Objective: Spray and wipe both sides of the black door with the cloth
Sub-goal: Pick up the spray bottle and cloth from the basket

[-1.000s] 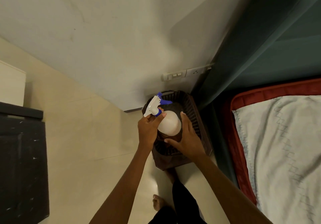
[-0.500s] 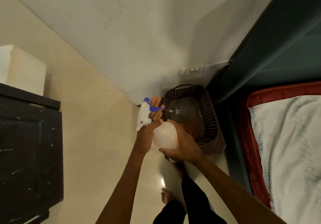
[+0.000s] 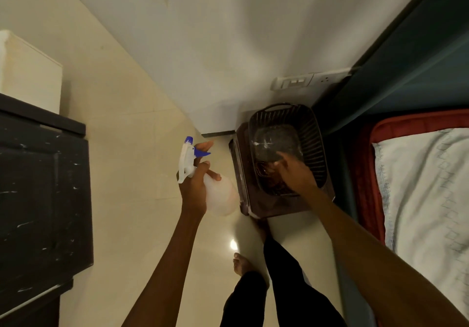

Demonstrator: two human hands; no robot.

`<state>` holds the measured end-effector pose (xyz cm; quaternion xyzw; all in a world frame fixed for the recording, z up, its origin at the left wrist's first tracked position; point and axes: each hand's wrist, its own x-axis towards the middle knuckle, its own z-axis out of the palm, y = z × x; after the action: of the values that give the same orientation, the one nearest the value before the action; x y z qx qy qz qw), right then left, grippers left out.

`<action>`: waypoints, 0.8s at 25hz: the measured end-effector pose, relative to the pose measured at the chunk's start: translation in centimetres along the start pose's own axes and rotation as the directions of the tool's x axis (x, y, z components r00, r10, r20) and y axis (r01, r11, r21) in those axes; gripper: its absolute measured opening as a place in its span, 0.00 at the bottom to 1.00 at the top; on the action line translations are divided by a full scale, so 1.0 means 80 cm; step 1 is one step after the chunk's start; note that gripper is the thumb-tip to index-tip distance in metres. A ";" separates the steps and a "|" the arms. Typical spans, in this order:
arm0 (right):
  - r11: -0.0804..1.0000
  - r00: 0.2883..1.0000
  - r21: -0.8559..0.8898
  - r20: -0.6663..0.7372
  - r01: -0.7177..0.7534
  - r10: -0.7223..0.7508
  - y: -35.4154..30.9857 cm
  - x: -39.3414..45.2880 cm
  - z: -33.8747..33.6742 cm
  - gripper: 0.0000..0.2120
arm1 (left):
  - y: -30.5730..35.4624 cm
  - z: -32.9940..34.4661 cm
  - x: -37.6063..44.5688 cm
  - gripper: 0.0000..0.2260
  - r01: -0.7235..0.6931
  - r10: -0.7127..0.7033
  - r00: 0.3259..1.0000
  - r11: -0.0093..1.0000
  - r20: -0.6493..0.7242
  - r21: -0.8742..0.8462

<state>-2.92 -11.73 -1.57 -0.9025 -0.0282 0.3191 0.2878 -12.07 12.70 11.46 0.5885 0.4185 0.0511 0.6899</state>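
Beside basket (image 3: 313,133), floor-level: left hand (image 3: 194,189) clamped on spray bottle (image 3: 218,194); right hand (image 3: 294,174) reaching into basket, grip unclear; black door (image 3: 38,199) unsprayed, unwiped.

Your right hand (image 3: 295,175) let go of the spray bottle (image 3: 218,197) and reached into the basket (image 3: 314,133); your left hand (image 3: 194,189) carried the bottle leftward alone.

Pale tiled floor (image 3: 121,149) under my bare foot (image 3: 242,263), white wall (image 3: 228,35) ahead of me with a switch and socket plate (image 3: 307,81), dark slatted basket (image 3: 314,133) in the corner, red-edged mattress (image 3: 375,174) with white sheet (image 3: 426,187) to my right, teal curtain (image 3: 406,60) above it
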 end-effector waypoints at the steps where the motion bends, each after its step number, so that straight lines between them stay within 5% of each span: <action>1: 0.992 0.999 -0.125 0.042 -0.028 0.034 0.011 0.019 0.004 0.24 | -0.009 0.000 0.003 0.10 0.013 -0.012 0.999 1.000 -0.029 0.020; 8: 0.857 0.985 -0.511 0.168 0.062 0.028 0.037 0.105 0.021 0.22 | -0.051 -0.006 0.009 0.15 -0.042 0.047 0.998 0.991 -0.036 0.127; 20: 0.934 0.942 -0.353 0.328 0.057 0.066 -0.004 0.075 -0.016 0.12 | -0.030 -0.011 -0.005 0.23 -0.049 0.060 0.997 0.985 -0.058 0.167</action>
<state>2.67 -10.74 -3.94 -0.8724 -0.1321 0.4578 0.1094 -13.89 12.45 9.67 0.6531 0.4265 0.0533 0.6235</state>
